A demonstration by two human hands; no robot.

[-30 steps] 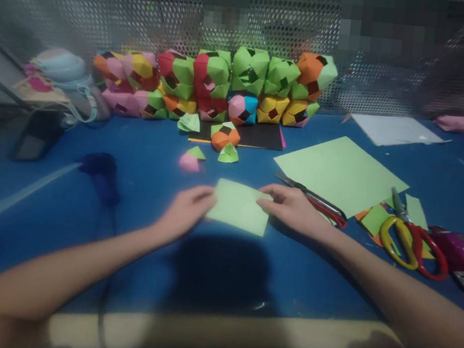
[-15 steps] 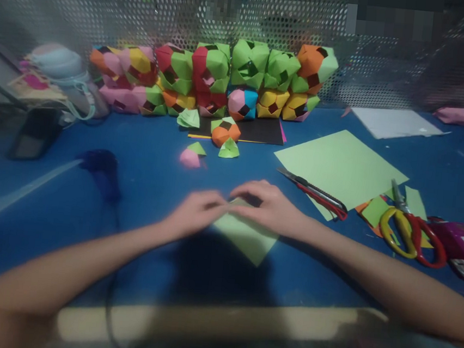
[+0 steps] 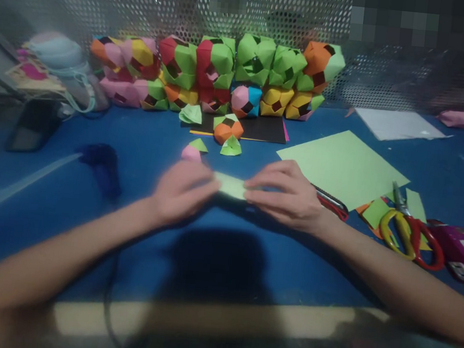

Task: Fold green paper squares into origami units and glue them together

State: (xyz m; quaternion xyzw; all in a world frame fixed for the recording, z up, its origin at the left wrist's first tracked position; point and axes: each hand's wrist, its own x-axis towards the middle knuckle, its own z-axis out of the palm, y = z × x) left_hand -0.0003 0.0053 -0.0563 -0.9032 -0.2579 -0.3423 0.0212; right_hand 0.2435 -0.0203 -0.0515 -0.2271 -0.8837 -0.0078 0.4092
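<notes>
Between my hands, just over the blue table, is a small piece of light green paper (image 3: 231, 186), now a narrow strip in view. My left hand (image 3: 184, 188) pinches its left end, and the fingers are slightly blurred. At the other end, my right hand (image 3: 285, 194) grips the paper between thumb and fingers. Beyond my left hand lie a pink folded paper piece (image 3: 191, 153) and a green folded piece (image 3: 199, 145). A box cutter (image 3: 332, 202) with red edging is partly hidden behind my right hand.
Stacked folded paper balls (image 3: 254, 61) line the mesh at the back. To the right are a large green sheet (image 3: 345, 166), scissors (image 3: 412, 235) and a purple object (image 3: 460, 253). On the left lie a phone (image 3: 33, 125) and a dark blue glue gun (image 3: 104, 164) with a cord.
The green paper was spread with a corner toward me; now it shows as a narrow strip. My hands have moved apart, one gripping each end.
</notes>
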